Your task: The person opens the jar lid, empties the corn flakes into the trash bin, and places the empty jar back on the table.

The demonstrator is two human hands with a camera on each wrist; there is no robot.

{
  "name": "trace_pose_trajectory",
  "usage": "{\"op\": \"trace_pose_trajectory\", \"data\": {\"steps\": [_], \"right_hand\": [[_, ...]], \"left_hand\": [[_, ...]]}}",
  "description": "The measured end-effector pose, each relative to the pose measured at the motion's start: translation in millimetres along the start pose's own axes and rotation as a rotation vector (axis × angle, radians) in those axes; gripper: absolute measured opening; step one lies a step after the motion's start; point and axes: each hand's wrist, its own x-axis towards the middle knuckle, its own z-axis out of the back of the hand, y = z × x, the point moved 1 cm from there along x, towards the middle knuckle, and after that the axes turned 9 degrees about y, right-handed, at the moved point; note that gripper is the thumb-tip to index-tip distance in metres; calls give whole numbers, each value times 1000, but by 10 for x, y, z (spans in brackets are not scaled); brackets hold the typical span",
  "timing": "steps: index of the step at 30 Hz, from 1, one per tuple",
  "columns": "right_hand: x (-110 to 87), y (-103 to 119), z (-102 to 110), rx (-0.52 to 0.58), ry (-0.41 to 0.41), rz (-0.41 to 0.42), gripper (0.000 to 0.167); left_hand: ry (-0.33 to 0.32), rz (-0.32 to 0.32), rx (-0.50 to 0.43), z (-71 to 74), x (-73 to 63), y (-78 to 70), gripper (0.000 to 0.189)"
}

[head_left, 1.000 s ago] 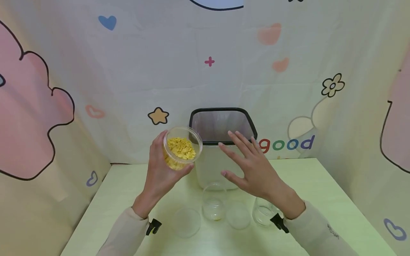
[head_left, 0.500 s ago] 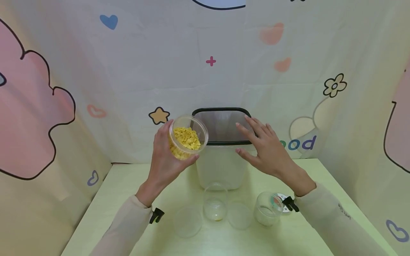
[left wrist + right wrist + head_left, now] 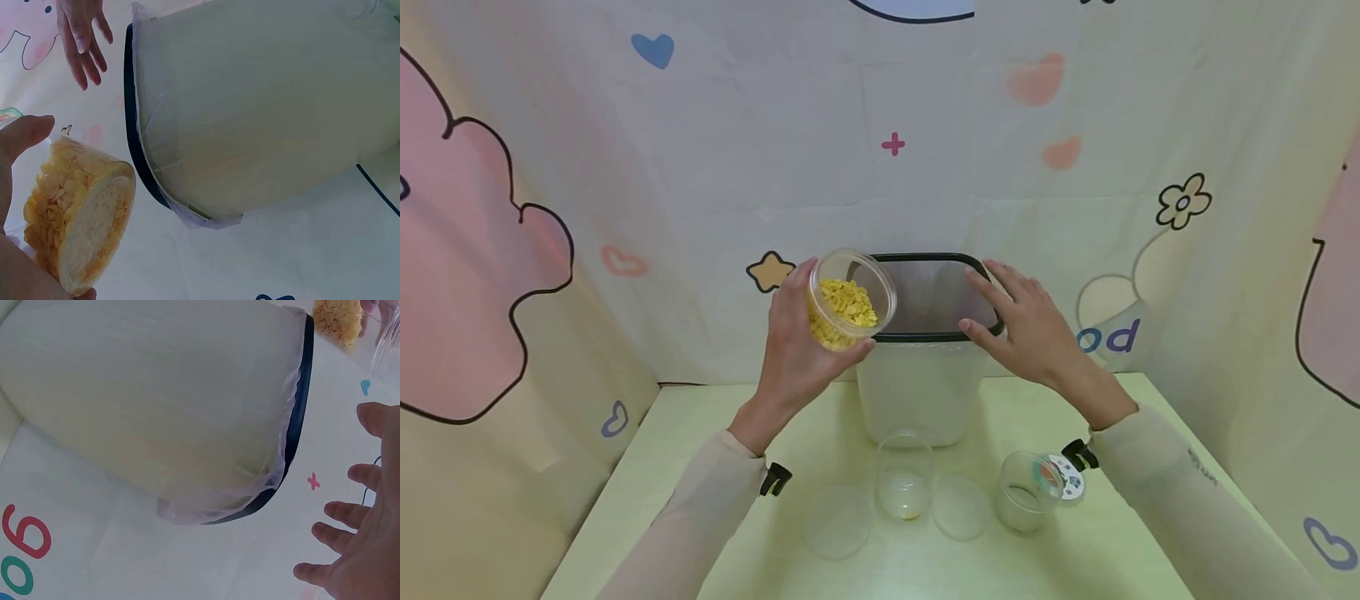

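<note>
My left hand (image 3: pixel 793 350) grips a clear plastic jar (image 3: pixel 887 287) partly filled with yellow flakes (image 3: pixel 848 305). The jar is tilted, its open mouth facing up and to the right near the left side of the bin's rim. In the left wrist view, the jar's round base (image 3: pixel 94 234) shows with flakes behind it. A pale bin (image 3: pixel 921 387) with a dark rim (image 3: pixel 925 337) and a bag liner (image 3: pixel 275 462) stands between the hands. At the bin's right side is my right hand (image 3: pixel 1030 329), fingers spread and holding nothing; whether it touches the rim cannot be told.
In front of the bin stands a clear jar (image 3: pixel 904 471) with a few bits at its bottom. Translucent lids (image 3: pixel 838 522) lie on either side of it. Further right are another clear jar (image 3: pixel 1022 504) and a printed disc (image 3: pixel 1070 478). A patterned cloth hangs behind.
My left hand has raised the jar of flakes and brought it rightward, closer to the bin's opening. My right hand has shifted up and right, from in front of the bin to its right side.
</note>
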Motion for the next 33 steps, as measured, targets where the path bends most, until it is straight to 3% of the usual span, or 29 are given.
{"op": "trace_pose_trajectory", "data": {"steps": [8,19,33], "right_hand": [[89,-148,22,22,39,-63,67],[231,-350,-65,106,141,-230,67],[405,-438,-191,213,161,-364,59]], "left_hand": [[0,-1,21,-40,115,13,111],[5,-27,54,-53,297,21,110],[36,6,80,-86,473,51,108]]}}
